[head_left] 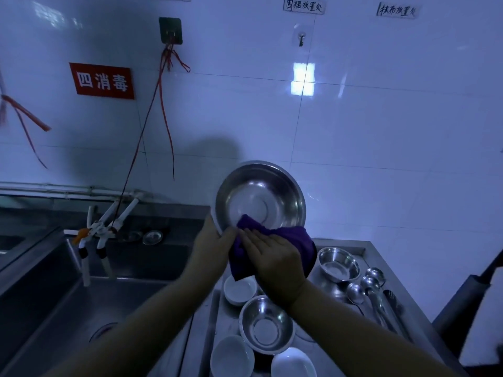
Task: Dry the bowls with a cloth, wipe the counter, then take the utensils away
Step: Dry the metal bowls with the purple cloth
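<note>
a large steel bowl (260, 197) is held up in the air above the counter (381, 300), just right of the sink (89, 300), and is tilted so that its open mouth faces back toward the camera and slightly down. being round, it has no long axis; the axis through its mouth points roughly at the person's chest. this tilt is judged to be chosen so that the inside can be seen and reached while it is dried.

the left hand (211, 244) is curled round the lower left rim, with the thumb laid over the edge, so the bowl is steadied from one side. the right hand (272, 261) is laid fairly flat on a purple cloth (294, 240), its fingers nearly straight and pointing up and left, and the cloth is pressed over the lower rim with one corner pushed into the bowl. whether the thumb is tucked under the cloth cannot be told. part of the cloth hangs loose below the hands.

on the counter below, a smaller steel bowl (265, 325), another steel bowl (339, 263) and three white bowls (239, 289) are set mouth up, close together. ladles (366, 288) are laid beside them with bowls toward the wall and handles running toward the near edge. drying is judged to be at an early stage.
</note>
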